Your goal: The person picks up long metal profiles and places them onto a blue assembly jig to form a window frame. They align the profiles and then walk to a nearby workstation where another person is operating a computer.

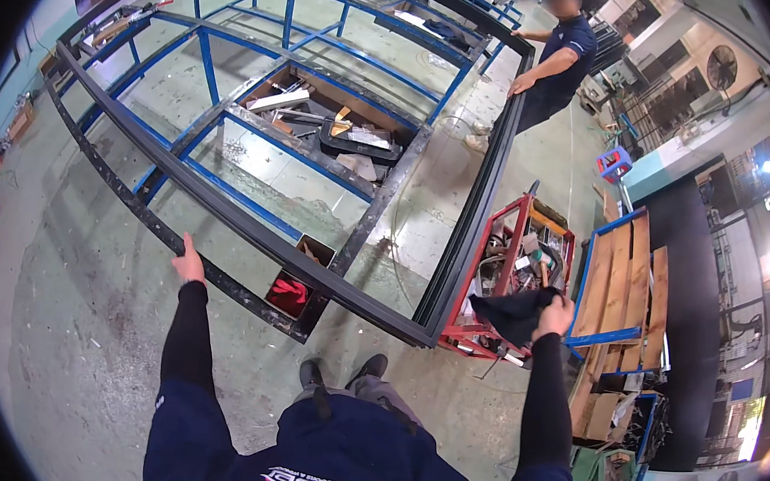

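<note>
My right hand is closed on a black cloth, which hangs off to its left above a red tool cart. My left hand is at the near edge of the blue steel workbench, beside its dark rail. One of its fingers is stretched out, and I see nothing held in it; the other fingers are partly hidden. Across the bench lies a large black rectangular frame, its near right corner just left of the cloth.
A co-worker stands at the far right with hands on the frame. Tools and offcuts fill a tray inside the bench. A box with red cloth sits at the near rail. Wooden planks rest on a blue rack at right.
</note>
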Demonstrator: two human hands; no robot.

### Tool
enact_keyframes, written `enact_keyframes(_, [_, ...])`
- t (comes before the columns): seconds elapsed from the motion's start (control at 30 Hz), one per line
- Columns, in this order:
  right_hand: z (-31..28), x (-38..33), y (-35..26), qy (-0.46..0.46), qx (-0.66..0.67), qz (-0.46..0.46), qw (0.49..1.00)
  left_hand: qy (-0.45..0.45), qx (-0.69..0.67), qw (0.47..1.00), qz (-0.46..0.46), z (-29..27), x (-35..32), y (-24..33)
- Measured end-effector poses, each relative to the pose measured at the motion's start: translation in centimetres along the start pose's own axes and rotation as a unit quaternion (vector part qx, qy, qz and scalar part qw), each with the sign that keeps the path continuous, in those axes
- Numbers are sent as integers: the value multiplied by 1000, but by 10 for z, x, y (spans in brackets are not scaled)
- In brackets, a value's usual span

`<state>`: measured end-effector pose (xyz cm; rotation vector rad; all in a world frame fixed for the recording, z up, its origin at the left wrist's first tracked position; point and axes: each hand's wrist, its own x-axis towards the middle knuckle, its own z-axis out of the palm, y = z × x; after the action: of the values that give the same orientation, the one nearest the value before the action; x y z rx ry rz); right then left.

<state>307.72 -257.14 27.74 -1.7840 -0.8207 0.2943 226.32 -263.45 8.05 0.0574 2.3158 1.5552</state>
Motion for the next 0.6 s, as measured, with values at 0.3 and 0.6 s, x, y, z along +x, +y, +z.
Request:
enact_keyframes(0.3, [181, -52, -1, -33, -123, -32, 991, 150, 230, 960, 46, 16, 90, 44])
enact_keyframes(0.6, [246, -66, -14, 5, -235, 1, 972, 103, 348, 932, -24, 16, 79, 79])
